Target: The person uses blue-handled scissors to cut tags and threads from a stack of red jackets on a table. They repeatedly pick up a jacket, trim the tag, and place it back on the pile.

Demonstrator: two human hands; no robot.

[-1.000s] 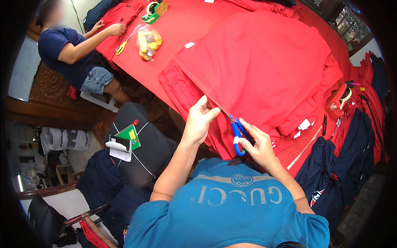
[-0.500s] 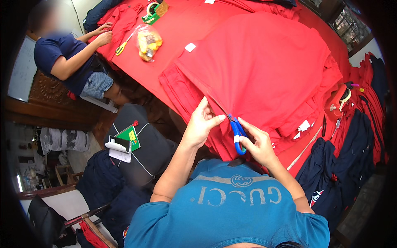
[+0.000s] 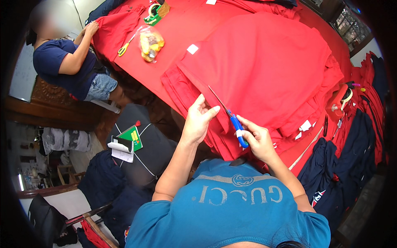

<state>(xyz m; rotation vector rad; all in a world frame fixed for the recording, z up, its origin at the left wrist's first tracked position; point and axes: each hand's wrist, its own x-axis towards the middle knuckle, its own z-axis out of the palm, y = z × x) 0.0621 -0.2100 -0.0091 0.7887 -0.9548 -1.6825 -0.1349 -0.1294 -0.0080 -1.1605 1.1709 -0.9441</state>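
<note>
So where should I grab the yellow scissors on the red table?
Take the yellow scissors by their yellow handle loops, at the end nearest the table edge. Probably come from that edge side: the blades point inward toward the bagged snack, away from your fingers.

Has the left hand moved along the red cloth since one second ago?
Hardly. The left hand stays at the near edge of the folded red cloth, just left of the blue-handled scissors; only its fingers have shifted slightly.
</note>
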